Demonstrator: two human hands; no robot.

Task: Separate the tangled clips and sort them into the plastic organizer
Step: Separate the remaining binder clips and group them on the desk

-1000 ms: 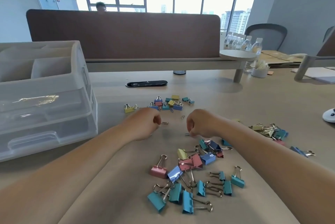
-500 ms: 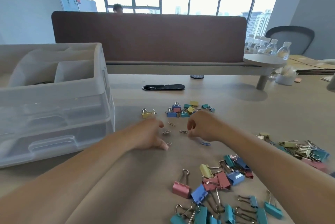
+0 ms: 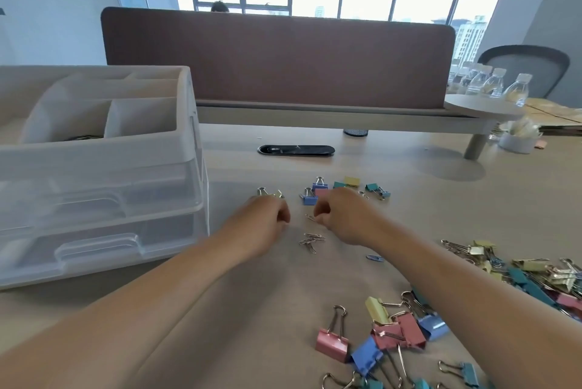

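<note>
Both hands curled on table: right hand [image 3: 341,215] fingertips touch a paperclip [image 3: 310,217]; left hand [image 3: 264,220] grip unclear. Loose paperclips [image 3: 310,239] just below. Organizer [image 3: 94,168] left.

The plastic organizer [image 3: 94,174] is translucent milky white; the desk [image 3: 409,206] pale beige; the binder clips [image 3: 381,335] nearest are pink, blue, yellow and teal with silvery wire handles; the paper clips [image 3: 310,239] are silvery, one blue paper clip [image 3: 374,258] apart; the divider panel [image 3: 277,58] is plain brown
</note>
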